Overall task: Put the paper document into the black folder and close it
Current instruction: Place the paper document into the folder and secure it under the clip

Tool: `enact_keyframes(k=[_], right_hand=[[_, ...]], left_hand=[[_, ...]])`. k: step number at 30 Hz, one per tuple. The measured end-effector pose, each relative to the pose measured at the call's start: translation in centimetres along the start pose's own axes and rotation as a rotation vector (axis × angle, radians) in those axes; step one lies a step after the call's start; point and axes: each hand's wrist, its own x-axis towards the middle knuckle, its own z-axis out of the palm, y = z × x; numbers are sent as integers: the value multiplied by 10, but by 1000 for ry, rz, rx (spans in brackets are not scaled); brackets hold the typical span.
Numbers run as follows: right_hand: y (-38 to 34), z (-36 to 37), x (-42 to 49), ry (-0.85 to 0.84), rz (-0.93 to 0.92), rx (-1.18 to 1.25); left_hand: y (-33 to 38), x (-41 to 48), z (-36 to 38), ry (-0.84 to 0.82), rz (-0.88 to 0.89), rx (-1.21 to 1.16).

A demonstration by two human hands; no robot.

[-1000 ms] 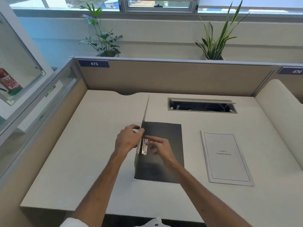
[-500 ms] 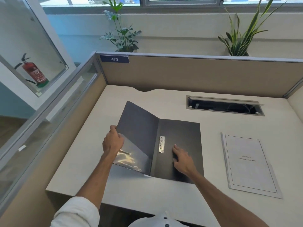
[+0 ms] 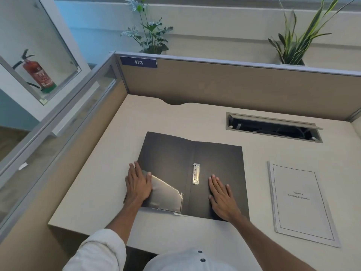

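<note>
While the matte black plastic folder [image 3: 195, 165] lies open | left hand [image 3: 137, 184] and right hand [image 3: 222, 196] flat, apart, gripping nothing | white stapled paper document [image 3: 300, 202] right, long axis near-to-far, right hand nearer

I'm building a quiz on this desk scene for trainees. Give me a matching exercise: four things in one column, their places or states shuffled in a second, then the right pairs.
Things:
1. black folder
2. paper document
3. left hand
4. right hand

States:
A. palm down on the folder's right half
B. lying open flat on the desk
C. pressing the folder's left flap at its outer edge
D. on the desk to the right of the folder, untouched

Pairs: 1-B, 2-D, 3-C, 4-A
</note>
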Motion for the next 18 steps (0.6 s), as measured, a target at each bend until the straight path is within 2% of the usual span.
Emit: enact_keyframes(k=[3, 6, 9, 11, 13, 15, 18], right_hand=[[-3, -3, 1, 1, 8, -29], [-8, -17, 7, 33, 26, -12], [-14, -36, 21, 96, 49, 41], [-15, -45, 32, 137, 55, 57], [-11, -48, 42, 129, 46, 54], [-5, -47, 50, 77, 33, 16], [3, -43, 54, 16, 52, -16]], left_hand=[[-7, 3, 12, -24, -8, 42], [-3, 8, 19, 50, 12, 111], [17, 10, 20, 169, 132, 133], [35, 11, 20, 169, 250, 147], [55, 11, 22, 102, 385, 130], [73, 10, 28, -32, 520, 128], [97, 4, 42, -235, 631, 156]])
